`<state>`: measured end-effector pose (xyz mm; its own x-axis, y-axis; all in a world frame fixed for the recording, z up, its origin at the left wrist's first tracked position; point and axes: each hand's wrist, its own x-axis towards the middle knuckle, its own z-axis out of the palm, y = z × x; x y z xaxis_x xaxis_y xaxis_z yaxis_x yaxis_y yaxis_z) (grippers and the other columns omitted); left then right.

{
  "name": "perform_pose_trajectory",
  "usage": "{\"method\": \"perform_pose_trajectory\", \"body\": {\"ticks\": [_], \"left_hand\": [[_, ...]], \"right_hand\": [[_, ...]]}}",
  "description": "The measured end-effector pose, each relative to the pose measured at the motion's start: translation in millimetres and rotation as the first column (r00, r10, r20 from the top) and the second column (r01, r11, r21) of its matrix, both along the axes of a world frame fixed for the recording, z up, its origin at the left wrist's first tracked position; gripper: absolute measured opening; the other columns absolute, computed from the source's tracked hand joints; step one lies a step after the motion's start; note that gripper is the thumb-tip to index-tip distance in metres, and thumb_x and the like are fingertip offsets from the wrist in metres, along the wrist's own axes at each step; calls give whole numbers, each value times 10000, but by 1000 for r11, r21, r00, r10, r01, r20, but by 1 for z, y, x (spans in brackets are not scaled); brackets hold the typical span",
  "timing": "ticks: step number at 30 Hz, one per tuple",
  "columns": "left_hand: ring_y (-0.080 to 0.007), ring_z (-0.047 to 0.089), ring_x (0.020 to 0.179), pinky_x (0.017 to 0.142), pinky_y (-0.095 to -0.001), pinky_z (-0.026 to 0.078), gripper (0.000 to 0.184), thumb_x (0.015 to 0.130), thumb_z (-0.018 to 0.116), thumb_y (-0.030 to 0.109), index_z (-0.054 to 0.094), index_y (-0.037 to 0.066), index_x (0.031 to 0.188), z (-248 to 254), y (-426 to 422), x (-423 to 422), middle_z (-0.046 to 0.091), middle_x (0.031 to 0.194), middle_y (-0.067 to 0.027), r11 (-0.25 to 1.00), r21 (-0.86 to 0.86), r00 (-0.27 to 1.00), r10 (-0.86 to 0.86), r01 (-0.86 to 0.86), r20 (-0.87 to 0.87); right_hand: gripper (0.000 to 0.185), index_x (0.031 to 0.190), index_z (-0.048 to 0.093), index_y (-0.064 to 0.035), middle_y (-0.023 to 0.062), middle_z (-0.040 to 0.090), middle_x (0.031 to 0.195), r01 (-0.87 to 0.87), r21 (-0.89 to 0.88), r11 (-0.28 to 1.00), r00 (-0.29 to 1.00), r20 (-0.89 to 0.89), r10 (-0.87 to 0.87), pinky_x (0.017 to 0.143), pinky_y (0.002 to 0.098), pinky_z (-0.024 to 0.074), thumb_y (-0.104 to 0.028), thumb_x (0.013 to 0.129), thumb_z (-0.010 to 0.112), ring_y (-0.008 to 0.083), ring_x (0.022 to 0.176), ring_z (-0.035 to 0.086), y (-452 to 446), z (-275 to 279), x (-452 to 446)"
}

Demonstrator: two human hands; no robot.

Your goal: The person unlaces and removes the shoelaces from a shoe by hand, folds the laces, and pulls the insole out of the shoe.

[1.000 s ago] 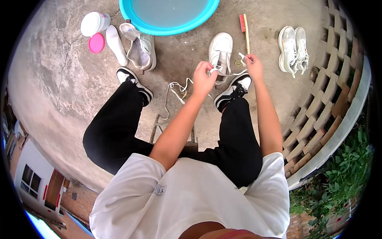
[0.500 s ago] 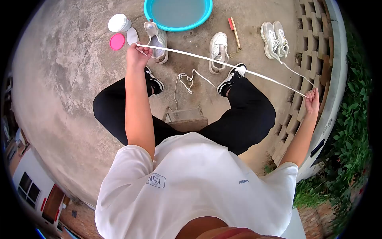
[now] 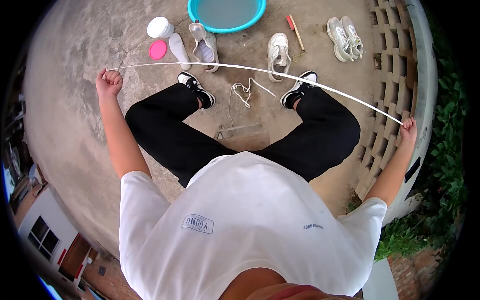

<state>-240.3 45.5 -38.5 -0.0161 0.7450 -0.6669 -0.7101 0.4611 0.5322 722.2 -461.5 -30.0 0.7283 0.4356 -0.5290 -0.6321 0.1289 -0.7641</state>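
A long white shoelace (image 3: 240, 67) is stretched in the air between my hands, from one side of the view to the other. At the left, my left hand (image 3: 109, 83) is closed on one end. Far to the right, my right hand (image 3: 408, 129) grips the other end, beside the lattice wall. Below the lace a second white shoelace (image 3: 242, 94) lies in a loose tangle on the ground between my feet. Beyond my feet stand a white shoe without a lace (image 3: 204, 47) and another white shoe (image 3: 278, 54), with a pale insole (image 3: 179, 50) beside the first.
A turquoise basin (image 3: 227, 30) of cloudy water stands at the top. To its left are a white tub (image 3: 160, 27) and a pink lid (image 3: 158, 50). A brush (image 3: 296, 32) and a pair of pale sneakers (image 3: 345, 40) lie right. A brick lattice wall (image 3: 390, 100) borders the right.
My left hand has moved far out to the left, and my right hand slightly right and down. The lace now spans wider, and its loose end no longer hangs near the sneakers.
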Motion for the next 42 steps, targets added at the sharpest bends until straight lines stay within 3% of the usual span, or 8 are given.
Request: {"method": "perform_pose_trajectory", "body": {"ticks": [2,4,8,14,16,29,36,42], "left_hand": [[-105,215,430,417,-283,203,369,871,509,219,298,156,574,-7,1,-8,243,500,35,996,6,909,-75,85,-409],[-206,505,512,507,-325,405,355,837,545,339,534,54,624,-47,21,-49,539,578,-73,979,-96,233,-138,181,-963],[-379,622,993,813,-483,476,440,793,498,401,703,31,915,-28,5,-15,681,991,-191,992,-123,-614,-87,17,-785],[-309,671,851,715,-443,495,386,803,500,321,677,3,931,-109,55,-169,686,988,-143,971,-203,-276,-231,-126,-933],[-229,648,795,688,-417,459,315,843,465,254,633,28,985,-133,43,-238,653,920,-124,959,-139,256,-73,-247,-964],[-356,645,996,889,-431,491,488,795,506,322,641,-62,1064,-116,-10,-432,664,1034,-250,753,-513,-467,-658,-413,-590],[-365,458,1184,942,-488,408,889,671,683,702,493,78,1275,-54,27,-188,489,1272,-186,999,38,-863,-13,-38,-504],[-207,441,1279,1071,-343,319,555,890,641,193,433,1,1367,-3,-38,197,489,1379,-135,217,190,278,-516,958,-811]], "right_hand": [[350,783,400,-73,-14,224,572,19,-33,999,999,30,-18,420,272,225,-287,1035,285,120,470,210,8,-7,-8],[344,794,416,-73,-17,235,571,-77,-77,994,997,13,78,422,266,227,-296,1032,306,110,468,220,30,-9,-19],[339,820,465,-79,-32,270,575,-296,-241,924,938,112,329,437,238,230,-339,1019,375,80,470,244,138,47,-176],[382,757,422,-82,-33,255,565,-448,124,885,891,143,431,450,251,220,-346,1021,339,85,473,214,206,55,-258],[382,731,397,-88,-30,242,556,-339,216,916,941,73,331,448,261,209,-329,1017,318,94,470,203,192,24,-209],[359,662,334,-107,-24,191,537,129,468,874,963,-268,2,444,285,154,-271,979,294,120,466,159,194,-86,-132],[384,682,351,-97,-12,214,559,-220,396,891,972,8,236,465,281,205,-299,997,268,112,501,196,265,-12,-247],[313,834,445,-64,46,487,847,-624,399,672,753,77,654,782,323,401,-308,1011,359,175,816,485,347,-12,-523]]}}
